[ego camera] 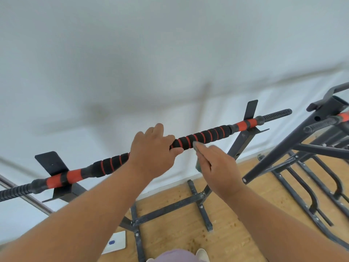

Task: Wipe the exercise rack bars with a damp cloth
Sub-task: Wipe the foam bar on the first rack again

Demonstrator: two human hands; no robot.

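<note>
While the left hand [154,148] curls over the middle of the padded bar [204,138], fingers wrapped round the black-and-red foam grip, the right hand [217,165] sits just to its right, fingers closed on a small dark green cloth [198,163] whose upper edge touches the foam near the fingertips. Most of the cloth is hidden behind the hand, so its shape cannot be made out. The bar runs on a slant from lower left to upper right, with orange sleeves and bare ribbed ends past the foam, and it lies across two dark metal brackets [250,110] of the rack. Below, the rack's dark base frame [170,208] stands on a pale wooden floor [236,224] against a white wall [170,53]. A second dark rack [294,146] stands to the right, well apart from the hands. Near the bottom edge, a white board with a blue mark [115,242] lies on the floor beside the frame.
</note>
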